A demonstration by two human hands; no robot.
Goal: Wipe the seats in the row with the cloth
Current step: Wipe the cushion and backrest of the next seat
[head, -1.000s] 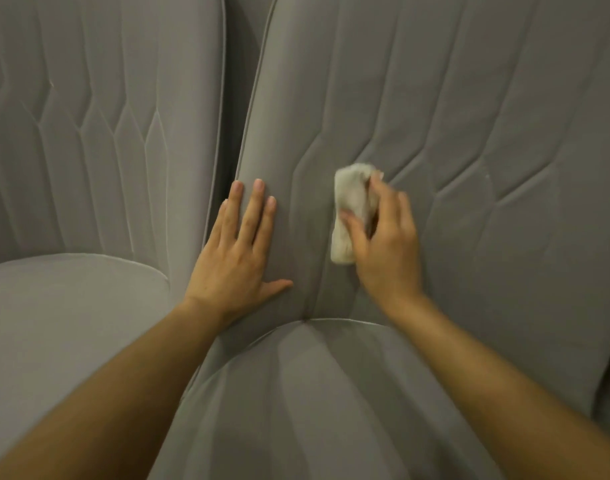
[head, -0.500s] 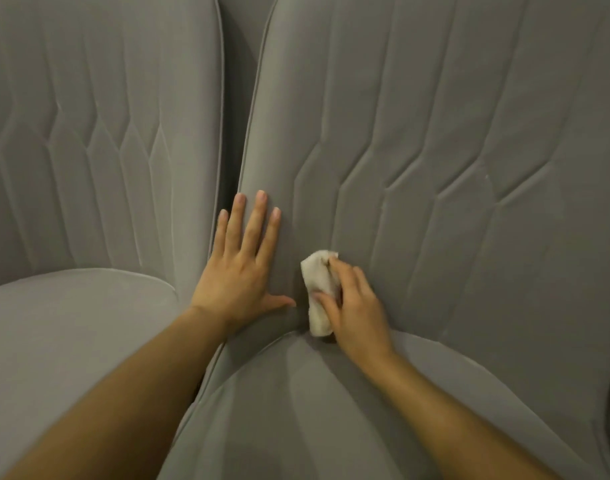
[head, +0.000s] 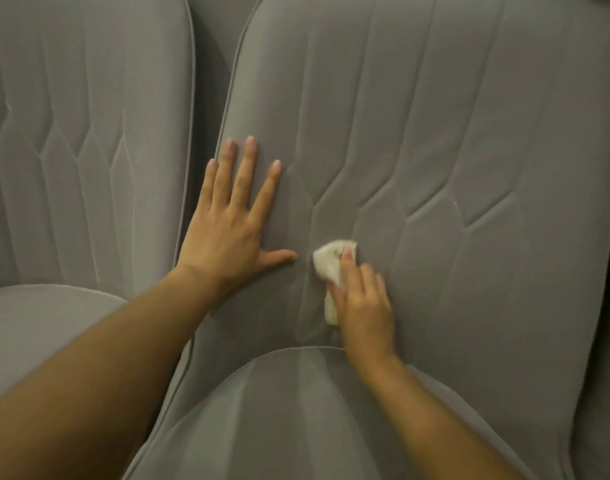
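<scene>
On the head camera I see the left hand (head: pixel 227 233) flat on the backrest of the near seat (head: pixel 452 133), fingers straight and spread. The right hand (head: pixel 364 306) grips the cloth (head: pixel 331 268) against the lower backrest, just right of the left thumb. That hand is blurred and covers much of the cloth. A second seat (head: pixel 71 133) at left is cut off by the frame.

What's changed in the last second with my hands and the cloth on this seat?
The right hand, gripping the small white crumpled cloth, swept it down the grey stitched fabric backrest, from level with the fingertips of the left hand to beside its thumb, near the grey seat cushion. Nothing was let go. The left hand stayed flat on the backrest's left edge.
</scene>
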